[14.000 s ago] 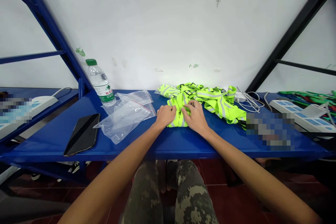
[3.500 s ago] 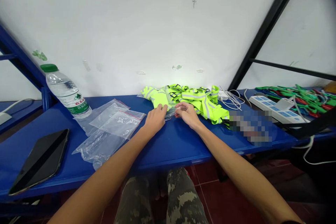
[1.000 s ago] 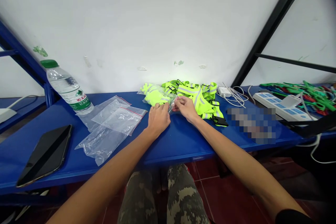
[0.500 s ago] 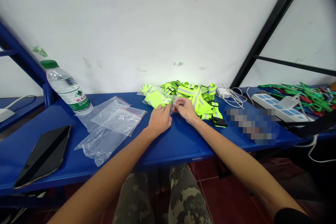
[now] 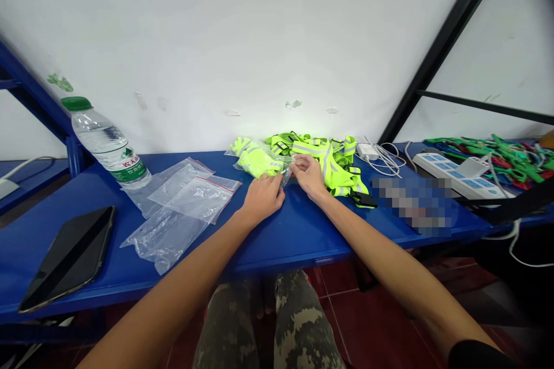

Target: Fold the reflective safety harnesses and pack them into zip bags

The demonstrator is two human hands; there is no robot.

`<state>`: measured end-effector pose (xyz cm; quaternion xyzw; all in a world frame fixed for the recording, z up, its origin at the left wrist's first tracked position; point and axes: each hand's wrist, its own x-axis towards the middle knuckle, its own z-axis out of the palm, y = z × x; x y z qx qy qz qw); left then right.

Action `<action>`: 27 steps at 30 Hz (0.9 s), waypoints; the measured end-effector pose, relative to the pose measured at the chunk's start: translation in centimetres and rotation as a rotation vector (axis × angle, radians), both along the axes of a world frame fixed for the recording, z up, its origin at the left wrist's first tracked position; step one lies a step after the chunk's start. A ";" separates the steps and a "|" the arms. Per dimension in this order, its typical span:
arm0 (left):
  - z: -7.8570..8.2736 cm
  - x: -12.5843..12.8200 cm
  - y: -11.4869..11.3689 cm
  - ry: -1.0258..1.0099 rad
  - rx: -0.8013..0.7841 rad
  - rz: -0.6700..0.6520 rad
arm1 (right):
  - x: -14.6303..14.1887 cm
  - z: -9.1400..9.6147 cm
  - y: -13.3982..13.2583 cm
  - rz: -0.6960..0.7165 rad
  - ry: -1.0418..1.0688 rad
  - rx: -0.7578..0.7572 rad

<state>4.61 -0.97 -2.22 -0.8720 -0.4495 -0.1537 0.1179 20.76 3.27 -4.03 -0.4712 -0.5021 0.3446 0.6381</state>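
A clear plastic bag with a folded neon-yellow reflective strap piece inside lies at the middle of the blue table. My left hand is closed on the bag's near edge, its fingers bent over the plastic. Beside it, my right hand pinches the same edge between thumb and fingers. Just behind the right hand sits a heap of neon-yellow reflective straps with grey stripes. A black buckle hangs off the heap's right side.
Several clear zip bags lie left of my hands. A water bottle and a dark tablet are farther left. To the right are a white charger with cable, a pixelated patch, a power strip and green cords.
My right hand has turned slightly at the bag's edge, its fingers shifting a little. My left hand stays on the bag. The whole view has moved slightly.
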 end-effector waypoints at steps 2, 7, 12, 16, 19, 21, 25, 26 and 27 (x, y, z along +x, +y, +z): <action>0.0 0.0 -0.1 -0.007 -0.005 -0.007 | 0.0 0.0 0.0 -0.004 0.003 0.009; 0.0 0.0 -0.2 -0.025 -0.024 -0.015 | -0.2 0.4 -0.1 0.008 0.054 -0.010; 0.1 0.0 -0.2 -0.026 -0.022 -0.030 | -0.3 0.9 -0.3 -0.005 0.092 0.005; 0.0 -0.1 -0.2 -0.031 -0.020 -0.046 | -0.2 1.2 -0.1 -0.024 0.096 0.033; -0.1 -0.2 -0.3 -0.027 -0.023 -0.050 | -0.1 1.2 0.0 -0.030 0.095 0.040; -0.2 -0.2 -0.3 -0.020 -0.029 -0.044 | -0.1 1.3 0.0 -0.025 0.098 0.036; -0.2 -0.2 -0.3 -0.006 -0.040 -0.052 | 0.0 1.4 0.1 -0.028 0.106 0.033; -0.2 -0.2 -0.3 -0.004 -0.040 -0.060 | 0.0 1.4 0.2 -0.024 0.106 0.034; -0.2 -0.2 -0.3 -0.004 -0.041 -0.066 | 0.1 1.4 0.2 -0.021 0.105 0.037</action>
